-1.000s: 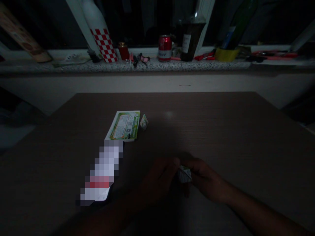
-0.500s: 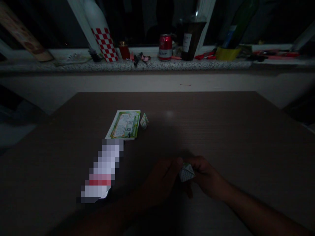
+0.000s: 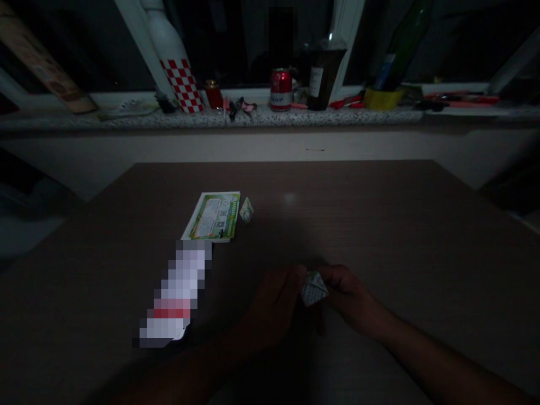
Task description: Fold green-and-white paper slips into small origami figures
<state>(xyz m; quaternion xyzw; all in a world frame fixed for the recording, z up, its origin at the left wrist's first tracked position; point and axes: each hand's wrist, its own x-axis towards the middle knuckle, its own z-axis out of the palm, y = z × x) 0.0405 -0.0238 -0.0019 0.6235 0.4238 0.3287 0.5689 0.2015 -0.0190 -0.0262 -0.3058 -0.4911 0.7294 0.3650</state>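
Dim light. Both hands meet low over the near middle of the brown tabletop (image 3: 379, 225). Left hand (image 3: 276, 301) and right hand (image 3: 352, 298) pinch a small folded paper piece (image 3: 313, 288) between their fingertips, fingers curled close around it; the piece sits tilted, just above the tabletop, whether touching it cannot be told. Farther left on the tabletop lies a green-and-white printed sheet stack (image 3: 214, 216), flat. Just beside its far right corner rests a second small folded paper piece (image 3: 246, 210). A pixelated white-and-red object (image 3: 177, 295) lies nearer, touching the stack's near edge. On the granite windowsill (image 3: 126, 119) behind: a red drink can (image 3: 280, 89), a dark bottle (image 3: 321, 76), a red-checked white bottle (image 3: 175, 64).
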